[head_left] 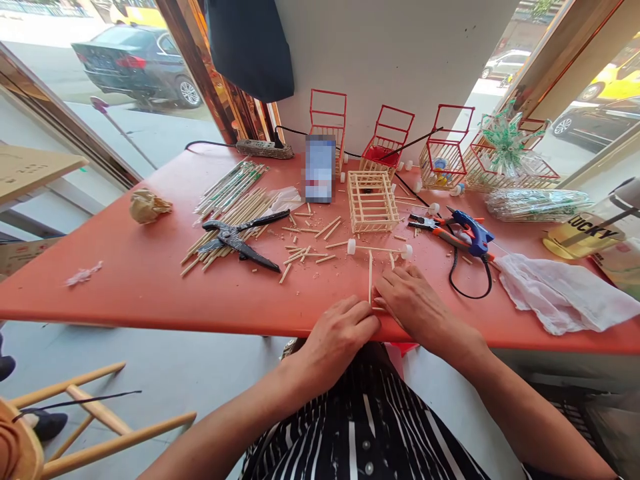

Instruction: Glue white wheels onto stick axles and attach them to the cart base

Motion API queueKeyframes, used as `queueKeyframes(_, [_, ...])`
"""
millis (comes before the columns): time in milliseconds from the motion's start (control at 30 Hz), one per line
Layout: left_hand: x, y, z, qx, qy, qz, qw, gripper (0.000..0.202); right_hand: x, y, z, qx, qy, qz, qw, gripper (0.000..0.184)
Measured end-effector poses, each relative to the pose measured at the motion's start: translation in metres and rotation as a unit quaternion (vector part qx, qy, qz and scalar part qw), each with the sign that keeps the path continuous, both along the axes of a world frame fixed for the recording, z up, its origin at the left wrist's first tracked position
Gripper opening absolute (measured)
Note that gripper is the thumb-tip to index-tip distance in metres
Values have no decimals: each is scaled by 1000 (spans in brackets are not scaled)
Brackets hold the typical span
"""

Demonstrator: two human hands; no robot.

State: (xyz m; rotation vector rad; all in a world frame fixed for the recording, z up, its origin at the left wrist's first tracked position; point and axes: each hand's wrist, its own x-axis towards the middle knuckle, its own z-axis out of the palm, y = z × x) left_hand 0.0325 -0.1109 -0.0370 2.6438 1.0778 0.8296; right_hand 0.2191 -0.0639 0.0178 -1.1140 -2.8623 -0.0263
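Observation:
At the front edge of the red table, a small frame of thin wooden sticks [371, 277] lies between my hands. A stick axle with white wheels [351, 247] crosses its far end. My left hand [347, 327] has its fingers curled and pressed together at the frame's near left corner. On the other side, my right hand [407, 293] is closed over the frame's right part, hiding much of it. The exact grip of the fingertips is covered. Beyond them stands a wooden stick basket [373, 201]. Offcuts of stick [300, 255] lie scattered to the left.
Black-handled pliers [243, 237] rest across loose sticks [220, 230]. Behind stand a phone [320, 170] and red-trimmed stick carts [390, 130]. To the right are orange-handled cutters [435, 227], a blue glue gun [473, 230], a white cloth [560, 290] and a jug [583, 233].

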Motion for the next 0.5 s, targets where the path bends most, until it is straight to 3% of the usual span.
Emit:
queueKeyframes(133, [-9,2,2,-21,-50,31,998,25,5,2,-3,2,29,12,1000,20])
queueKeyframes(233, [-29,12,10,-35,-126,121,984,20,11,7,0,42,86,-16,995,18])
queueKeyframes(333, [-54,27,17,-16,-108,209,972,16,17,18,8,74,164,-41,983,18])
queueKeyframes(500, [-73,47,16,-51,-50,215,974,17,23,52,27,141,240,-83,957,19])
